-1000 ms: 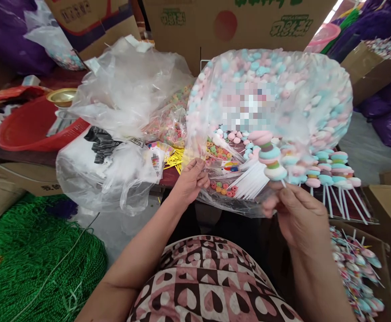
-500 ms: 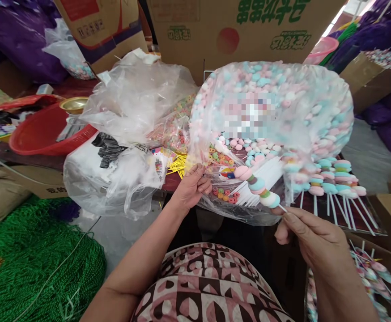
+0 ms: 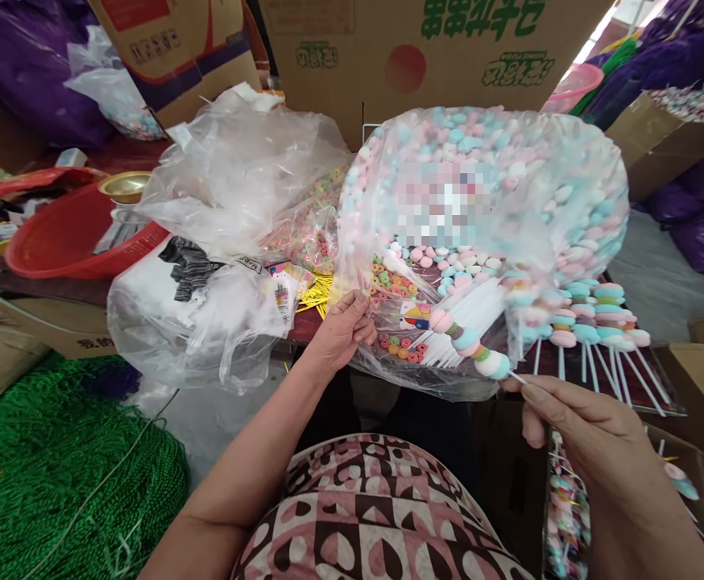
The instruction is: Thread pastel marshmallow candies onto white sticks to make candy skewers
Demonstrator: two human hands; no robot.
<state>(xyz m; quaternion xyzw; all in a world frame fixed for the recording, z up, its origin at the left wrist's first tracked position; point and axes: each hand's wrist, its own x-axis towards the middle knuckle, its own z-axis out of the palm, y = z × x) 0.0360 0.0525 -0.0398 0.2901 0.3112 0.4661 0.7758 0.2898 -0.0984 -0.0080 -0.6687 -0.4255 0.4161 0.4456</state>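
My right hand (image 3: pixel 569 415) pinches the white stick of a marshmallow skewer (image 3: pixel 476 346). Pink, white and blue marshmallows with coloured rings are threaded along it, tilted up to the left. My left hand (image 3: pixel 345 326) is closed, fingertips pinching what looks like a clear printed bag (image 3: pixel 416 316); its film is hard to make out. The skewer's pink tip is at the bag's right end; whether it is inside I cannot tell. Beneath lie white sticks (image 3: pixel 470 314) and loose ring candies (image 3: pixel 403 349). Behind them is a big plastic bag of marshmallows (image 3: pixel 587 193).
Finished skewers (image 3: pixel 597 314) lie in a pile at the right table edge. A box with wrapped skewers (image 3: pixel 566 507) stands below. At left are crumpled plastic bags (image 3: pixel 207 322), yellow ties (image 3: pixel 316 292) and a red basket (image 3: pixel 55 242). A tall carton (image 3: pixel 328 89) stands behind.
The skewer and my right hand have shifted slightly right and down. My left hand keeps its pinch. The whole view has shifted a little.
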